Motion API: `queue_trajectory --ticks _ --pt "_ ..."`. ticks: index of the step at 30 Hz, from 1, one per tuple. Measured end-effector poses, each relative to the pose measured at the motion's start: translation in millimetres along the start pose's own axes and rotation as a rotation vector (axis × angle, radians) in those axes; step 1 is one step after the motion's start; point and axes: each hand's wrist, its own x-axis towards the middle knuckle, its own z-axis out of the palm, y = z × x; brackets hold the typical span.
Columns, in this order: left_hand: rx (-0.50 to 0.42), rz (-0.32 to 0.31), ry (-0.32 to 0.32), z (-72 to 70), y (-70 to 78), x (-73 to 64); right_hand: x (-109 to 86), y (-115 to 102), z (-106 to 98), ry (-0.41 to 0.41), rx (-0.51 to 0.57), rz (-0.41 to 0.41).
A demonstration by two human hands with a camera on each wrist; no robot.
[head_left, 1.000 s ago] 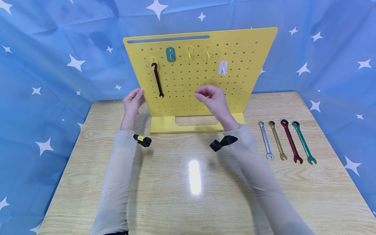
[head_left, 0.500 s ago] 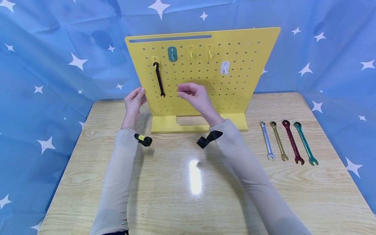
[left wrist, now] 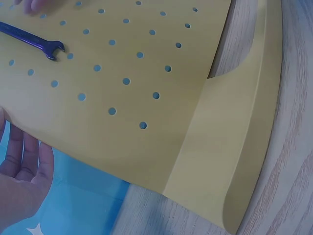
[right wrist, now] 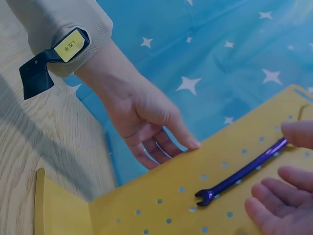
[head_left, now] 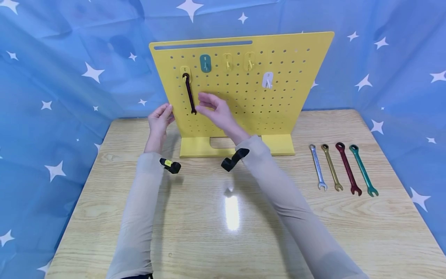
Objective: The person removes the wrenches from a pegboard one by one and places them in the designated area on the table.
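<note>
A yellow pegboard point(head_left: 244, 97) stands upright on its base. From a yellow hook at its upper left hangs a dark purple combination wrench point(head_left: 189, 95), its open end point(right wrist: 205, 196) pointing down. My left hand point(head_left: 159, 122) grips the board's left edge, thumb on the front and fingers behind, as the right wrist view shows. Just right of the wrench is my right hand point(head_left: 216, 112), thumb and fingers spread apart with nothing between them. In the right wrist view its fingers point(right wrist: 281, 196) lie close to the wrench shaft; contact cannot be made out.
A teal hook point(head_left: 205, 63), two yellow hooks and a white hook point(head_left: 267, 80) are on the board without tools. On the wooden table point(head_left: 195, 240) at right lie a silver wrench point(head_left: 318, 167), a gold wrench point(head_left: 332, 167), a red wrench point(head_left: 348, 168) and a green wrench point(head_left: 363, 169).
My right hand has moved left across the board towards the purple wrench, and its fingers have spread from a near pinch. The left hand stays on the board's edge.
</note>
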Motion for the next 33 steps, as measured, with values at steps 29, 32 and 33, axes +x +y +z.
queue_trajectory --ticks 29,32,33 --pt "0.018 -0.015 0.017 -1.3 -3.0 1.7 28.6 -10.9 45.6 0.188 -0.106 0.03" --pt "0.015 -0.011 0.017 -1.1 -2.1 1.8 28.8 -11.4 47.6 0.216 -0.123 0.019" --pt "0.015 -0.01 0.017 -1.0 -2.0 1.9 28.7 -11.2 47.8 0.221 -0.129 0.012"
